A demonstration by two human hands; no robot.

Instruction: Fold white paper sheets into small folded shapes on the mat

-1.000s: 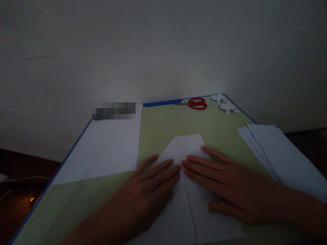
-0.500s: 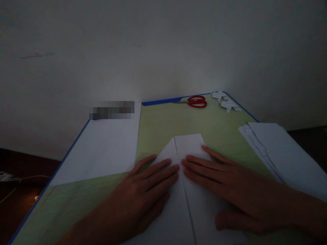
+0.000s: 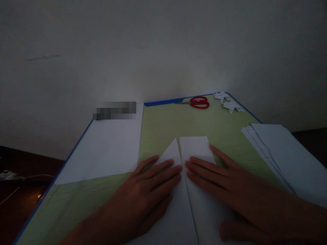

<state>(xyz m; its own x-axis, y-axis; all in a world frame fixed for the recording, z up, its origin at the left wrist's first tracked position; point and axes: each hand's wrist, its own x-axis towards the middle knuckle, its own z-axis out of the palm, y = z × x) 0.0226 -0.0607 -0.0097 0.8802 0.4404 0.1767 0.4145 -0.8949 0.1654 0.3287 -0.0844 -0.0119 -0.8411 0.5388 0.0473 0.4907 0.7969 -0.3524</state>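
Observation:
White paper lies in front of me in two parts, parted by a narrow lengthwise gap. The left paper part (image 3: 176,200) has a slanted edge rising to a point at its far end. The right paper part (image 3: 196,146) ends squarely. My left hand (image 3: 150,187) rests flat on the left part, fingers stretched toward the gap. Over the right part lies my right hand (image 3: 224,183), also flat with fingers extended and its thumb apart. Whether the two parts join nearer to me cannot be seen.
A white sheet (image 3: 109,146) lies at left on the green table (image 3: 163,126), a blurred-out object at its far end. Red-handled scissors (image 3: 199,102) lie at the back, folded paper shapes (image 3: 231,104) at the far right corner. A paper stack (image 3: 283,146) lies right. A wall stands behind.
The gap between the two paper parts has widened at the far end, the right part shifting slightly right with my right hand. The whole view has shifted a little.

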